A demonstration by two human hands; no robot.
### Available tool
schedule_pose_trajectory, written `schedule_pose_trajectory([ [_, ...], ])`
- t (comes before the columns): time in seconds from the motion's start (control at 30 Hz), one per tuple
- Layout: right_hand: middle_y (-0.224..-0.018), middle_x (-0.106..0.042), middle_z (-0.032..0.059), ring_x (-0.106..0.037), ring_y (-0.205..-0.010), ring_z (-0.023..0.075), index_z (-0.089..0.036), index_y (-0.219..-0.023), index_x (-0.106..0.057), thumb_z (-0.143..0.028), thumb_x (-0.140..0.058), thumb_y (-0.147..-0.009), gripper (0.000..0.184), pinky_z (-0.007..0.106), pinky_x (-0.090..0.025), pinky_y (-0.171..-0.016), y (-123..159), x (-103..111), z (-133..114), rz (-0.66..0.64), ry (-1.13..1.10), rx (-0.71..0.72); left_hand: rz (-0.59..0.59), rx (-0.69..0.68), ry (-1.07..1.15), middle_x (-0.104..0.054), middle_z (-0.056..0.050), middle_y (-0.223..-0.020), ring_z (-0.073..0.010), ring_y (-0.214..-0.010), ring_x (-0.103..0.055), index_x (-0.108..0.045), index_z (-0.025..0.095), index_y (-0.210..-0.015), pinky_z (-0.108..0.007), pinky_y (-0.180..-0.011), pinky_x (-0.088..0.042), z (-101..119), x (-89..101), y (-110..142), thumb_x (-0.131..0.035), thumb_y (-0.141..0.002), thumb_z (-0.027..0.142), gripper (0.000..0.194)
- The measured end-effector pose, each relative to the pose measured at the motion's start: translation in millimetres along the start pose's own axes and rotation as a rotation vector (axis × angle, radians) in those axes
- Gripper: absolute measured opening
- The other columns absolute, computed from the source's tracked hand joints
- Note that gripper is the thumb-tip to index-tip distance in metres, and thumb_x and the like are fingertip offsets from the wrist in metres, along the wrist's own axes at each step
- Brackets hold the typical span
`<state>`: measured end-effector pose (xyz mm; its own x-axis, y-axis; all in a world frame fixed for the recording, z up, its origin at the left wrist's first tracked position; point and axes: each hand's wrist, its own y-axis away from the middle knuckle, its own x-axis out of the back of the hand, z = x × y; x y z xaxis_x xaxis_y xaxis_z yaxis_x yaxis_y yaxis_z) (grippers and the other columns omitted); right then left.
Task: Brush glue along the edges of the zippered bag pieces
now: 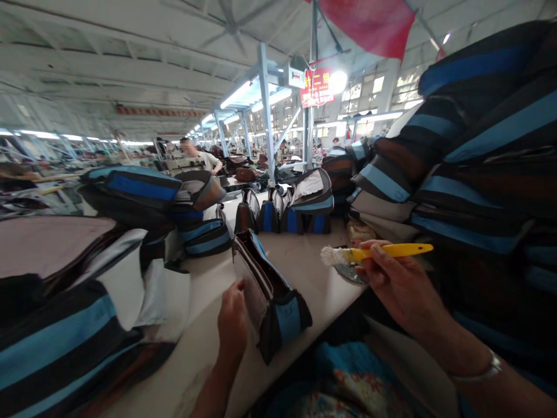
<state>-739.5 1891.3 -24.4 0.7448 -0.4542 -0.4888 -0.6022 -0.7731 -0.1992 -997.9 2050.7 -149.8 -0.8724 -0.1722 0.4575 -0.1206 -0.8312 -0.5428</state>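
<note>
And there, my right grip (391, 276) clasped the yellow brush (404, 249)! The open bag (285, 319) stood near the front edge of the table (304, 252), my left grip (232, 310) at its side, grasping or not, I couldn't tell.

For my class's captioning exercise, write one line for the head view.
Right hand holding a yellow-handled paintbrush, left hand at an open blue-panelled bag on a table.

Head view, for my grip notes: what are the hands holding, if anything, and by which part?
Right hand holds the yellow brush by its handle, near the bristles. Left hand: at the bag; any hold is unclear.
</note>
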Motion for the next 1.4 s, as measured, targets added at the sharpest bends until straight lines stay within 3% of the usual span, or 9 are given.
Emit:
schedule_pose_trajectory([
  [0.1, -0.072, -0.057, -0.0026, -0.047, -0.059, 0.0078, -0.022, -0.095, -0.068, -0.035, -0.077, -0.082, 0.02, 0.025, -0.051, -0.069, 5.2, 0.1, 8.1, -0.072, -0.087, -0.175, 0.018, -0.064, -0.051, -0.057, -0.014, -0.122, -0.0317, -0.118, -0.054, -0.058, 0.017, -0.125, -0.051, -0.1, -0.047, 10.6, -4.3, 55.4, -0.046, -0.087, 0.064, 0.062],
  [0.2, -0.068, -0.055, -0.0034, -0.043, -0.056, 0.0071, -0.021, -0.086, -0.066, -0.038, -0.078, -0.081, 0.021, 0.023, -0.049, -0.064, 15.7, -6.8, 19.6, -0.15, -0.123, -0.229, 0.009, -0.075, -0.076, -0.054, -0.012, -0.118, -0.028, -0.112, -0.056, -0.054, 0.019, -0.133, -0.046, -0.093, -0.052, 25.8, -15.8, 72.3, -0.065, -0.081, 0.052, 0.063],
  [0.4, -0.066, -0.059, -0.0008, -0.049, -0.06, 0.0099, -0.018, -0.08, -0.063, -0.037, -0.08, -0.077, 0.025, 0.018, -0.038, -0.053, 23.2, -21.7, 16.5, -0.138, 0.131, -0.039, -0.102, -0.082, 0.211, -0.057, -0.002, -0.085, -0.0171, -0.084, -0.059, -0.067, 0.02, -0.099, -0.031, -0.08, -0.052, 54.0, -29.8, 40.4, -0.055, -0.092, 0.036, 0.021],
  [0.63, -0.06, -0.059, -0.0015, -0.046, -0.049, 0.0106, -0.019, -0.074, -0.06, -0.035, -0.074, -0.078, 0.022, 0.022, -0.035, -0.045, 17.7, -47.1, 3.3, -0.193, 0.602, 0.241, -0.174, -0.053, 0.333, -0.058, 0.0, -0.082, -0.0154, -0.079, -0.057, -0.066, 0.019, -0.084, -0.028, -0.076, -0.048, 89.3, -24.3, 30.7, -0.057, -0.091, 0.035, 0.019],
  [0.8, -0.062, -0.058, -0.0029, -0.052, -0.054, 0.0114, -0.019, -0.07, -0.059, -0.015, -0.065, -0.075, 0.009, 0.024, -0.039, -0.052, 1.4, -51.9, 7.8, -0.404, 0.948, 0.578, -0.21, -0.041, 0.372, -0.056, 0.0, -0.08, -0.0151, -0.078, -0.058, -0.065, 0.018, -0.082, -0.026, -0.073, -0.046, 101.6, -20.7, 33.3, -0.056, -0.091, 0.035, 0.021],
  [0.9, -0.063, -0.057, -0.0037, -0.052, -0.055, 0.0109, -0.02, -0.068, -0.056, -0.013, -0.063, -0.075, 0.012, 0.024, -0.04, -0.055, -3.0, -46.6, -3.6, -0.349, 1.037, 0.72, -0.205, -0.036, 0.367, -0.055, 0.0, -0.077, -0.0146, -0.076, -0.057, -0.062, 0.018, -0.075, -0.025, -0.071, -0.046, 100.5, -21.2, 33.9, -0.055, -0.091, 0.036, 0.025],
  [1.13, -0.065, -0.059, -0.0039, -0.054, -0.056, 0.0098, -0.019, -0.072, -0.058, -0.015, -0.063, -0.077, 0.008, 0.022, -0.04, -0.055, 4.4, -41.3, -5.2, -0.486, 1.031, 0.644, -0.215, -0.045, 0.393, -0.057, 0.0, -0.078, -0.0145, -0.076, -0.056, -0.062, 0.017, -0.077, -0.023, -0.071, -0.045, 100.2, -24.7, 35.3, -0.056, -0.09, 0.036, 0.024],
  [1.3, -0.062, -0.058, -0.0024, -0.051, -0.055, 0.0122, -0.02, -0.067, -0.056, -0.025, -0.065, -0.078, 0.015, 0.024, -0.04, -0.054, -5.2, -29.7, -9.7, -0.208, 1.029, 0.609, -0.18, -0.034, 0.371, -0.054, 0.001, -0.074, -0.0138, -0.074, -0.055, -0.059, 0.018, -0.07, -0.023, -0.07, -0.044, 98.4, -20.3, 34.0, -0.057, -0.09, 0.037, 0.028],
  [1.4, -0.063, -0.059, -0.0013, -0.052, -0.057, 0.013, -0.02, -0.068, -0.058, -0.029, -0.064, -0.08, 0.017, 0.024, -0.041, -0.052, -5.2, -27.0, -10.7, -0.235, 1.014, 0.559, -0.188, -0.027, 0.365, -0.056, 0.0, -0.075, -0.0142, -0.073, -0.055, -0.061, 0.018, -0.071, -0.023, -0.069, -0.044, 98.1, -19.1, 34.1, -0.058, -0.09, 0.038, 0.028],
])
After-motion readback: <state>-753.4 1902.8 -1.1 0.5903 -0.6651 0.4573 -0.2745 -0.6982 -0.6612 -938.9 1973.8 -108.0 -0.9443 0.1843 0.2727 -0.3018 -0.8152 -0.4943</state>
